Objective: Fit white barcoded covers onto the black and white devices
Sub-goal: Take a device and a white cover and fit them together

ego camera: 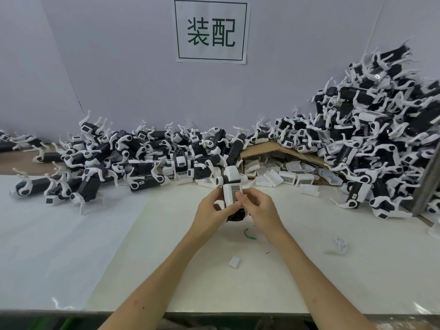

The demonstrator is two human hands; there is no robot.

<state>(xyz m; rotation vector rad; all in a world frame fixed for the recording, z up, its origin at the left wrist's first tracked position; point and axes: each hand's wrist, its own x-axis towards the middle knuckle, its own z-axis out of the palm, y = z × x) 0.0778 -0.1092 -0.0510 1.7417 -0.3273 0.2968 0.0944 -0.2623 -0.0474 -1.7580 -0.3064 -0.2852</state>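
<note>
device: the device (230, 177) is held up over the middle of the counter (285, 270), near the piles.
cover: the cover (232, 196) lies on its upper face, barcode up; can't tell if latched.
left hand (210, 210): fingers curled round the device's left flank.
right hand (258, 208): thumb on the barcode, fingers wrapped behind, pinching the cover on.
step: square the edges first, then squeeze evenly; check for a gap.
spares: loose covers (292, 178) just behind.
</note>
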